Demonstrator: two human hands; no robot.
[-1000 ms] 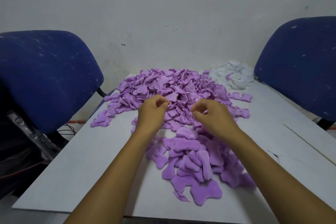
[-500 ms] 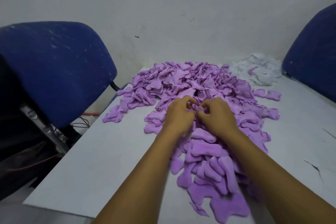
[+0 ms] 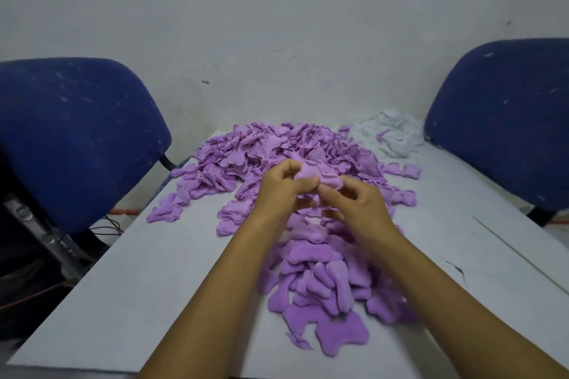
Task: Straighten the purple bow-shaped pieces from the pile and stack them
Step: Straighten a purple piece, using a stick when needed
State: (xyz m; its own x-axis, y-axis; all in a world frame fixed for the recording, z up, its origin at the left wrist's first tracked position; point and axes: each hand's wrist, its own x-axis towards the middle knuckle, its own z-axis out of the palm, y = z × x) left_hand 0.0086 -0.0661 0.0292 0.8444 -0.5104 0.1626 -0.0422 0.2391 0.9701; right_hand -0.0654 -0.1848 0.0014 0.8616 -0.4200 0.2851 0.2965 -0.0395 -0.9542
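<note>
Both hands have lifted off the big pile of purple fabric bows at the table's far edge: left hand and right hand pinch one soft purple bow-shaped piece above it. Straightened purple pieces lie overlapped nearer the front edge.

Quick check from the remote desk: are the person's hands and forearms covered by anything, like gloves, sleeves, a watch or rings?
Nothing is worn that the head view shows. The left hand and right hand are bare, with no gloves, and no rings are visible on the fingers. Both forearms are uncovered down to the bottom of the picture: no sleeves, no watch or wristband, no markings.
</note>
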